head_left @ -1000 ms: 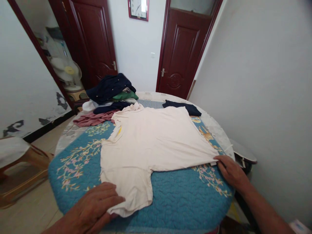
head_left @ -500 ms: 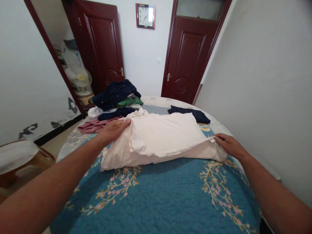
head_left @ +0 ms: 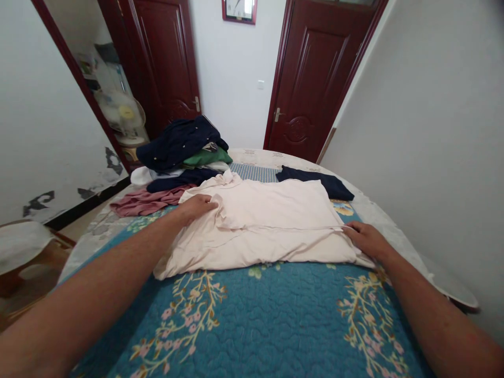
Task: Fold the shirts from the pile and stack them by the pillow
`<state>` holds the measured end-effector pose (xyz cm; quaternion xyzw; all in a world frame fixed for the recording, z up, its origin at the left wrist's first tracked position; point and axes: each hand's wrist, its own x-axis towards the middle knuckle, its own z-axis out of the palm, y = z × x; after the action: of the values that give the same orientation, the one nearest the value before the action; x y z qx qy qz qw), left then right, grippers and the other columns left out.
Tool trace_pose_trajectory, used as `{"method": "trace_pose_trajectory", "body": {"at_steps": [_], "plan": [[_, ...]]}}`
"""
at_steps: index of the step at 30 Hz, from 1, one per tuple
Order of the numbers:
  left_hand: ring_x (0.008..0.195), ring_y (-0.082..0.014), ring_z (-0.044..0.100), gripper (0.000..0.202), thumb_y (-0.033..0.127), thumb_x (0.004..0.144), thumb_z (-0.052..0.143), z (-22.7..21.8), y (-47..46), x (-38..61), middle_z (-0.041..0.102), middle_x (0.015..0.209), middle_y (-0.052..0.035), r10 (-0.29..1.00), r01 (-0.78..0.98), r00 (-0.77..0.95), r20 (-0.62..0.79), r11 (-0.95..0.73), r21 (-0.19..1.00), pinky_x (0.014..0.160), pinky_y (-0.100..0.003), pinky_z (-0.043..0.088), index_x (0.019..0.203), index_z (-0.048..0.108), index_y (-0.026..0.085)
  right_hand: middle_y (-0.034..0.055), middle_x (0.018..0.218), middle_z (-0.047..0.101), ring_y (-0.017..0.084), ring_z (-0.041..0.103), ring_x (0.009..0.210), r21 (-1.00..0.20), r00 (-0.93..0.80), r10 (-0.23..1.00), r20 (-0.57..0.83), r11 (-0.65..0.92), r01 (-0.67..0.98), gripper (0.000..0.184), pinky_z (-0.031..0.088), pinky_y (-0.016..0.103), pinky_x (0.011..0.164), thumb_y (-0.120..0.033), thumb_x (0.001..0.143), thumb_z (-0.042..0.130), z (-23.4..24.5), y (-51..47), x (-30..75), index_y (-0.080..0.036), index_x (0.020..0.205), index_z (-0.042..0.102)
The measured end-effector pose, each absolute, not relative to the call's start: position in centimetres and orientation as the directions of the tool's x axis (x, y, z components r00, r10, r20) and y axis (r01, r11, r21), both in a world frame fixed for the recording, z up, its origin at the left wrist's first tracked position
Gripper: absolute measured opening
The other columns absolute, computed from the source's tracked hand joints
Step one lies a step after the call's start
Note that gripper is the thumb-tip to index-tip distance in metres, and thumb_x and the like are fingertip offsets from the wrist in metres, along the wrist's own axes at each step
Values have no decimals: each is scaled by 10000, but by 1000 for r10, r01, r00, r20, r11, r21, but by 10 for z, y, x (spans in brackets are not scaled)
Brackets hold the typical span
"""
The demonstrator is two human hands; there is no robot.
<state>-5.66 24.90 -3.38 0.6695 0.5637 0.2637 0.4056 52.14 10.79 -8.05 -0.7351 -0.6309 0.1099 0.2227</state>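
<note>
on the teal quilted floral table cover (head_left: 275, 315), the pale pink cotton t-shirt (head_left: 271, 220) lies folded over on itself. my left hand (head_left: 199, 205) sits on its folded edge near the collar, fingers curled, can't tell if they pinch cloth. my right hand (head_left: 364, 239) lies flat, fingers spread, on the hem corner. a heap of dark and green clothes (head_left: 181, 152) sits just behind.

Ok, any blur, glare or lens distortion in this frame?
Head view: the shirt, left hand and right hand are sharp. Head view light is soft and even, with only faint shadow on the quilt. Head view edges bend, so the doors lean outward. There is slight glare on the clock.
</note>
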Motion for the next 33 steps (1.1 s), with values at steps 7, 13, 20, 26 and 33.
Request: {"method": "trace_pose_trajectory", "body": {"at_steps": [7, 13, 20, 26, 33], "plan": [[646, -154, 555, 408, 583, 769, 639, -13, 295, -37, 621, 707, 14, 940, 623, 336, 51, -263, 737, 560, -244, 373, 794, 664, 177, 73, 961, 782, 285, 698, 919, -429, 231, 964, 130, -155, 890, 461, 498, 345, 781, -570, 872, 484, -86, 108, 520, -219, 987, 760], [536, -144, 469, 372, 546, 783, 642, -46, 303, -39, 495, 556, 30, 947, 774, 316, 65, -297, 559, 540, -270, 307, 696, 620, 185, 68, 920, 784, 286, 694, 878, -430, 269, 961, 70, -215, 877, 466, 488, 352, 739, -586, 837, 506, -87, 114, 525, -227, 967, 772], [941, -243, 645, 352, 320, 819, 631, -59, 299, -39, 716, 1007, -101, 950, 844, 259, 172, -309, 438, 816, -321, 472, 1123, 702, 157, 60, 903, 785, 283, 689, 882, -452, 209, 977, 31, -173, 875, 435, 495, 343, 765, -563, 840, 541, -83, 115, 531, -213, 951, 773], [1311, -262, 544, 490, 290, 899, 606, -43, 260, -18, 601, 1416, -101, 666, 661, 681, 303, -738, 136, 1096, -396, 415, 1389, 615, 288, 61, 984, 787, 262, 692, 879, -647, 319, 947, 32, -224, 729, 488, 518, 334, 770, -534, 785, 650, -88, 99, 533, -194, 1111, 776], [1012, -243, 667, 266, 297, 968, 477, -25, 268, 8, 744, 1045, -91, 598, 601, 795, 106, -800, 3, 891, -348, 484, 1021, 724, 215, 71, 1043, 783, 256, 702, 915, -773, 468, 857, 218, -141, 618, 496, 543, 361, 821, -472, 793, 645, -96, 85, 517, -197, 1194, 740]]}}
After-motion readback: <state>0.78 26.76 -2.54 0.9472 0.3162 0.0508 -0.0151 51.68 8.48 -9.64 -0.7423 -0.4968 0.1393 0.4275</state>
